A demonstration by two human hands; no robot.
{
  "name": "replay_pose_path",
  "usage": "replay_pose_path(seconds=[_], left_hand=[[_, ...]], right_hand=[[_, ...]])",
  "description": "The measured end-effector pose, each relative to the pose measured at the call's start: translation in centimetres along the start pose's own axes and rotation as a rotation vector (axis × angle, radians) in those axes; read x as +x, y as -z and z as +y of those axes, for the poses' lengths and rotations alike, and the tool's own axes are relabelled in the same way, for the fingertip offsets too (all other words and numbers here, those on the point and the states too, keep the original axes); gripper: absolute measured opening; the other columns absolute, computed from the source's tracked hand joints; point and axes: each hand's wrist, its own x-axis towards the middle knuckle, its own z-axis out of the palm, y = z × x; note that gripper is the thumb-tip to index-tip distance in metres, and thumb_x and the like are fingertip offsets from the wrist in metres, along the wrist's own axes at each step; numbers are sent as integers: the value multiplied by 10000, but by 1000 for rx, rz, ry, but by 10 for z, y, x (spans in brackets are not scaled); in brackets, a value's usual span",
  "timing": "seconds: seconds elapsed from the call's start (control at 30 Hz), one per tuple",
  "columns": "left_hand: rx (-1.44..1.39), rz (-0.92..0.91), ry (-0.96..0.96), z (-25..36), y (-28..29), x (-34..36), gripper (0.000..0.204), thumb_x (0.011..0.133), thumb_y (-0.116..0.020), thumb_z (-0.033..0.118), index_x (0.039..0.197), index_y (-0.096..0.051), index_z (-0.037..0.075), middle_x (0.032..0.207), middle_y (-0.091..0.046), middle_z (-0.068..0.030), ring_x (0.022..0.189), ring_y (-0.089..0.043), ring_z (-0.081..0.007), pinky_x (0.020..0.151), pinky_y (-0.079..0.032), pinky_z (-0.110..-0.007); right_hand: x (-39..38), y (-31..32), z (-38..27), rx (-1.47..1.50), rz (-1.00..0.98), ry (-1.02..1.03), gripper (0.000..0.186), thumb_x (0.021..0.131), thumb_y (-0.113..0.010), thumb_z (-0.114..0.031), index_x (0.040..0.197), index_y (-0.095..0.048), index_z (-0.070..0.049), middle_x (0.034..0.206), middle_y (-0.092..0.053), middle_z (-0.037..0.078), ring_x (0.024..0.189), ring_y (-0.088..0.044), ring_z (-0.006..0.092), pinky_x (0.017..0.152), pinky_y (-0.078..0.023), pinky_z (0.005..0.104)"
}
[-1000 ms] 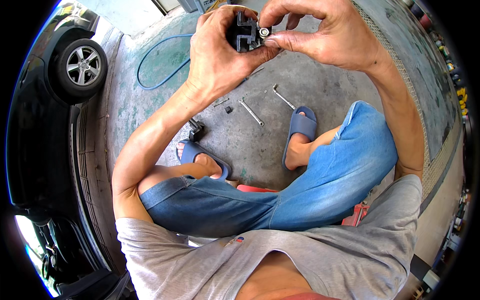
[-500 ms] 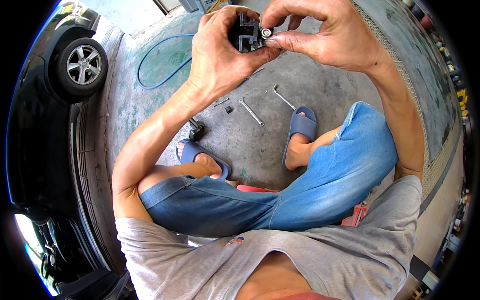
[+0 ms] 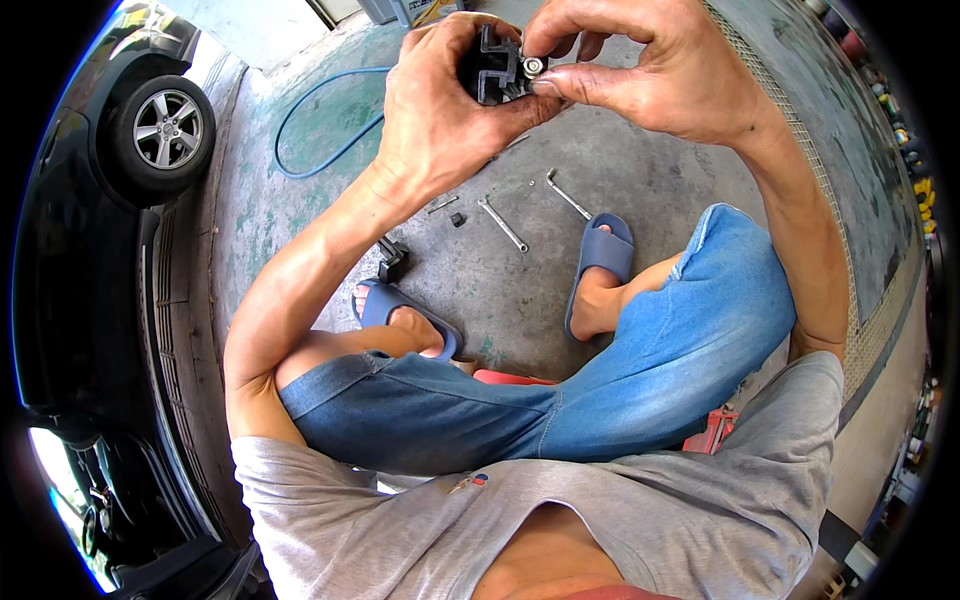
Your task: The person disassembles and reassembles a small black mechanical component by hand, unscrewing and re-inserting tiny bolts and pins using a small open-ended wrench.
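My left hand (image 3: pixel 435 105) is wrapped round a black plastic part (image 3: pixel 492 68) with a notched, channel-shaped face, held up in front of me. At that part's right side sits a small round metal fitting (image 3: pixel 533 68), like a nut or bolt head. The thumb and forefinger of my right hand (image 3: pixel 640 75) pinch this fitting from below and above. Whether it is joined to the black part I cannot tell. My left fingers are mostly hidden behind the part.
On the concrete floor lie a wrench (image 3: pixel 503 224), an L-shaped socket wrench (image 3: pixel 568 194), a small black piece (image 3: pixel 458 219) and a black part (image 3: pixel 393 259) by my left foot. A blue hose (image 3: pixel 283 150) curves at the left. A dark car (image 3: pixel 75 250) stands far left.
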Motion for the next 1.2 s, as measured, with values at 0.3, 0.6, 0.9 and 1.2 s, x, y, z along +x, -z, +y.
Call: replay_pose_path(seconds=[0.3,0.6,0.9,1.2], left_hand=[[-161,-260,295,4,8,7,667,689,-962,314,1184,-640,4,1076,-676,-155,952,-673,-221,832,-551,-356],[-677,-544,224,-32,-3,1,811,819,-817,597,1355,-614,24,1196,-725,-91,1083,-671,-161,992,-515,-327],[-769,-579,222,-25,-9,-4,1047,808,-492,860,1403,-537,0,1257,-691,-146,1120,-692,-211,841,-589,-309],[-960,-541,334,-25,-9,0,1058,827,-242,919,1320,-557,38,1232,-687,-184,1087,-710,-257,709,-624,-334]], right_hand=[[-1,2,-2,-17,3,-6,192,779,-827,-21,955,-755,-4,874,-758,104,749,-725,174,676,-586,288],[-4,8,2,153,24,-399,158,910,-750,-52,1044,-750,33,868,-756,77,784,-669,93,704,-547,259],[-4,11,2,91,63,-484,128,946,-719,-81,1018,-750,21,776,-707,28,709,-600,66,628,-499,253],[0,13,-7,118,-6,-710,159,952,-700,-130,1010,-752,8,727,-690,15,583,-570,65,534,-464,267]])
